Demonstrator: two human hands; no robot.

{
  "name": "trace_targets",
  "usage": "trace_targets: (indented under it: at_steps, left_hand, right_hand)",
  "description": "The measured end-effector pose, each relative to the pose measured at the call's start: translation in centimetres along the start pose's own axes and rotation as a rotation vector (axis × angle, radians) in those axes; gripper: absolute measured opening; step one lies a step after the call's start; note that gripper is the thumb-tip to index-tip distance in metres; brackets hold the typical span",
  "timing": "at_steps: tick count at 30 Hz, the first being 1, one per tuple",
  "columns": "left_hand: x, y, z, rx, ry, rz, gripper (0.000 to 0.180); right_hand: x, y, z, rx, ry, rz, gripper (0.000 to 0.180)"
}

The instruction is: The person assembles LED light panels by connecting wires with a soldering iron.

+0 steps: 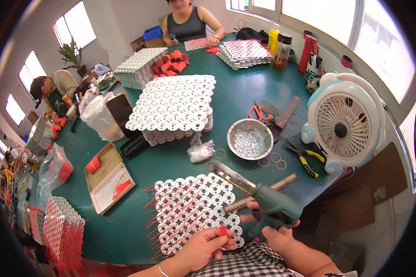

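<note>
Pinched in my left hand (202, 247) is a small bundle of short red wires (223, 230), held over the near right part of a white panel. That white panel of joined round discs (217, 188) lies flat before me, with red wires slanting across it and sticking out past its left edge. My right hand (278, 238) is closed around a dark green gun-shaped tool (276, 203), which looks like a soldering gun. Its metal barrel (231, 175) points left over the panel's far right corner. The tool's body hides part of the right fingers.
A stack of white panels (171, 104) stands beyond. Nearby are a metal bowl (249, 139), yellow-handled pliers (305, 159), a wooden stick (282, 182) and a fan (342, 124). An open box (108, 180) sits left. Another person (189, 23) works across the table.
</note>
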State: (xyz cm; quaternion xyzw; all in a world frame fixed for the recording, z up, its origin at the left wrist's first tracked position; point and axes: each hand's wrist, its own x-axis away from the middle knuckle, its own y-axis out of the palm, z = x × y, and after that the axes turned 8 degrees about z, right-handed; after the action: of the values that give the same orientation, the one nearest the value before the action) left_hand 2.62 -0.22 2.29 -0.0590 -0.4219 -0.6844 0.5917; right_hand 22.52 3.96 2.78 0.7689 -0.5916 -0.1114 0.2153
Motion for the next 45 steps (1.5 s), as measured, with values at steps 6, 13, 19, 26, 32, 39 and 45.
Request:
trace_targets:
  at_steps: [6, 13, 19, 26, 32, 39, 45]
  left_hand:
    - [-0.2, 1.2, 0.6, -0.333, -0.059, -0.075, 0.026]
    - [-0.4, 0.6, -0.1, -0.279, -0.111, -0.091, 0.025]
    - [-0.7, 0.0, 0.0, -0.266, -0.103, -0.064, 0.023]
    - [-0.1, -0.9, -0.3, -0.337, -0.112, -0.016, 0.029]
    - [0.0, -1.2, -0.8, -0.455, -0.090, -0.088, 0.026]
    - [3.7, -2.2, 0.8, -0.919, 0.451, 0.226, 0.019]
    - [3.5, -2.5, 1.3, -1.536, 1.029, 0.617, 0.019]
  right_hand:
    - [0.5, -1.9, 1.9, -0.034, 0.079, -0.174, 0.068]
    - [0.3, -2.6, 2.5, 0.144, 0.043, -0.273, 0.057]
    - [0.2, -2.1, 1.6, 0.170, 0.148, -0.395, 0.031]
    - [0.4, -1.4, 3.0, -0.014, 0.132, -0.221, 0.054]
    - [1.4, -1.3, 1.7, 0.268, 0.034, -0.378, 0.039]
    - [3.2, -3.2, 0.5, -0.152, 0.098, 0.003, 0.071]
    - [7.2, -4.9, -0.5, -0.012, 0.257, 0.161, 0.070]
